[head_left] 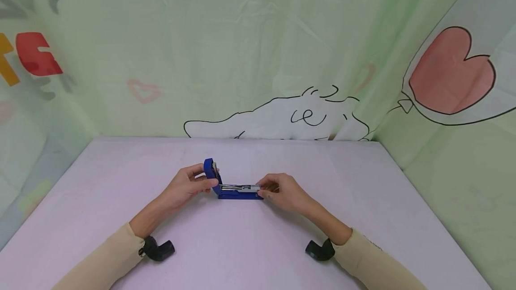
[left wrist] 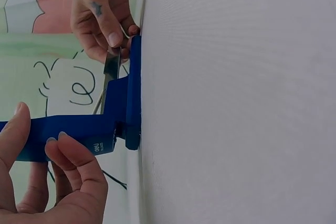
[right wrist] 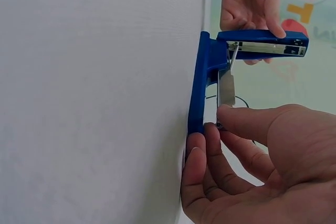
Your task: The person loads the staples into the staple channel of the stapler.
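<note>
A blue stapler (head_left: 240,195) is opened wide on the table, its base lying flat and its top cover (head_left: 208,168) raised upright at the left end. My left hand (head_left: 187,188) grips the raised cover between thumb and fingers. At the other end, my right hand (head_left: 284,191) pinches the front of the metal staple channel (right wrist: 226,88), with some fingers against the base tip. A thin metal rod (right wrist: 234,56) runs from the cover down to the channel. Whether staples lie inside cannot be told.
The stapler stands on a pale table (head_left: 242,245). Behind it hangs a light green curtain (head_left: 225,48) with printed drawings, meeting the table's back edge. A black wrist camera (head_left: 159,249) is strapped at the left sleeve, another black camera (head_left: 320,250) at the right.
</note>
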`<state>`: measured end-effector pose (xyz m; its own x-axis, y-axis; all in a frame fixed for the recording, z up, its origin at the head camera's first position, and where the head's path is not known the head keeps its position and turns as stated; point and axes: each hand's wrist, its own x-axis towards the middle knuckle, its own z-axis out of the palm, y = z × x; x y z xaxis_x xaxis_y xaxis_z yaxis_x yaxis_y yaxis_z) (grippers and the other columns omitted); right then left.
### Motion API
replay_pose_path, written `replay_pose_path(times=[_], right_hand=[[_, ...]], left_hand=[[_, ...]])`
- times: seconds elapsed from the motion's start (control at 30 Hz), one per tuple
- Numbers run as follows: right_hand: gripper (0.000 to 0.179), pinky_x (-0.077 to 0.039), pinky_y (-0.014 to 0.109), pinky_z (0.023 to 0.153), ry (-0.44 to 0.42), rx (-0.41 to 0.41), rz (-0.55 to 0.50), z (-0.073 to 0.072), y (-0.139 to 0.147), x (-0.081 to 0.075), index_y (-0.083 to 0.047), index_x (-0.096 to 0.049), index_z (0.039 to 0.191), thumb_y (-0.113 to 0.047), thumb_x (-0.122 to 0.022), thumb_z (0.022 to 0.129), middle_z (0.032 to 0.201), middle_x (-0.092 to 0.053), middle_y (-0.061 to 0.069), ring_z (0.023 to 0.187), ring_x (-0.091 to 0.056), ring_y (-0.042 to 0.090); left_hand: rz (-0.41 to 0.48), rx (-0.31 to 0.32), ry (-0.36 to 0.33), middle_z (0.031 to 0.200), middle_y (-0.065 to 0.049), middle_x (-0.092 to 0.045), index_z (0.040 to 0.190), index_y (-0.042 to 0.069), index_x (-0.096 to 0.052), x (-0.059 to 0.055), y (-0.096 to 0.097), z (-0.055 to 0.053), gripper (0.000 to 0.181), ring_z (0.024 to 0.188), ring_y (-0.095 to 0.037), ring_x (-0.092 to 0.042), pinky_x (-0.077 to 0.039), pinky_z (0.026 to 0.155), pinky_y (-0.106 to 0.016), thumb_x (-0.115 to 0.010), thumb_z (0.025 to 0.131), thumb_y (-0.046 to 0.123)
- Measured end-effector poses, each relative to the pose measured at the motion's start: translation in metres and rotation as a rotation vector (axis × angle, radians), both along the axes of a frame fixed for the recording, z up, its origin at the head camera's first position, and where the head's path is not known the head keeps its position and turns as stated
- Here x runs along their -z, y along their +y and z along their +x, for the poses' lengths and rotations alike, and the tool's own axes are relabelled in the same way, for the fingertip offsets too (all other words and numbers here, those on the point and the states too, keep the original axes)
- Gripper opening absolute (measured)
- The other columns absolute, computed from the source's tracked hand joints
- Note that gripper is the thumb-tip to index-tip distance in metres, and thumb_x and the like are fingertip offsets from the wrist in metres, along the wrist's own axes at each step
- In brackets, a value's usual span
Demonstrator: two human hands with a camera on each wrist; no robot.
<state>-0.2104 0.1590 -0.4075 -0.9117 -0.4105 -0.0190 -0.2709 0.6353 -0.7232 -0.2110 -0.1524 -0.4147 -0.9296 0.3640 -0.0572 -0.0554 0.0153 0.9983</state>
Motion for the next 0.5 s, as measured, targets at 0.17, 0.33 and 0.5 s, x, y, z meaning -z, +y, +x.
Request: replay_pose_path(times=[0.17, 0.33, 0.5], right_hand=[[0.015, -0.054, 0.024, 0.081, -0.001, -0.001, -0.006, 0.0008, 0.0002, 0.0001, -0.007, -0.077, 0.112, -0.013, -0.075, 0.099, 0.096, -0.075, 0.002, 0.087, -0.064, 0.011], [0.014, -0.055, 0.024, 0.081, -0.005, 0.009, -0.008, 0.0019, -0.0006, 0.0000, -0.008, -0.078, 0.111, -0.012, -0.075, 0.098, 0.095, -0.075, 0.002, 0.087, -0.064, 0.011], [0.013, -0.055, 0.024, 0.081, -0.002, 0.026, -0.001, 0.0024, -0.0008, -0.0001, -0.009, -0.078, 0.110, -0.011, -0.076, 0.098, 0.095, -0.074, 0.000, 0.087, -0.064, 0.011]], left_hand=[[0.002, 0.006, -0.002, 0.107, 0.007, -0.069, 0.129, -0.003, -0.061, 0.0006, 0.0002, 0.0004, 0.037, 0.090, -0.008, -0.065, -0.056, 0.083, -0.023, -0.076, 0.097, 0.010], [0.003, -0.007, -0.014, 0.112, 0.006, -0.067, 0.128, -0.003, -0.062, -0.0001, 0.0016, 0.0009, 0.036, 0.091, -0.008, -0.065, -0.056, 0.083, -0.023, -0.076, 0.097, 0.010], [-0.003, -0.016, -0.021, 0.115, 0.004, -0.066, 0.126, -0.002, -0.063, -0.0008, 0.0036, 0.0006, 0.034, 0.092, -0.008, -0.064, -0.056, 0.083, -0.024, -0.076, 0.097, 0.010]])
